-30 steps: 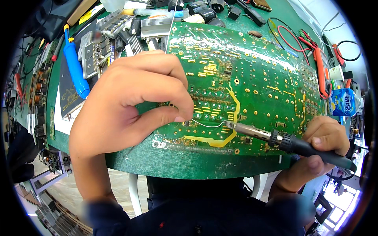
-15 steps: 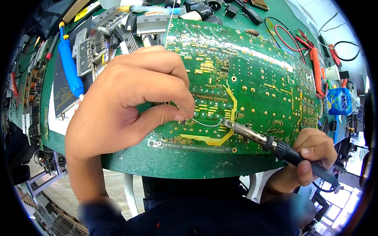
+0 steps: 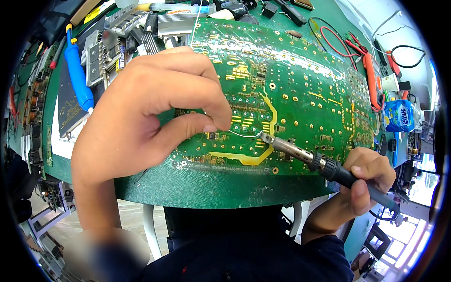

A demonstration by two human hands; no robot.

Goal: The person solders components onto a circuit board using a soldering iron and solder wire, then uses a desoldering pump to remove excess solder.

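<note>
Head view: on the large green printed circuit board (image 3: 300, 94) lying on my green bench (image 3: 197, 188), my left hand (image 3: 150, 113) pinches a thin silvery solder wire (image 3: 244, 135), my right hand (image 3: 366, 178) clamped on the black-handled soldering iron (image 3: 310, 159), tip at the wire's end.

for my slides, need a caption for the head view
Left hand feeds solder wire to a soldering iron held in the right hand.
</note>
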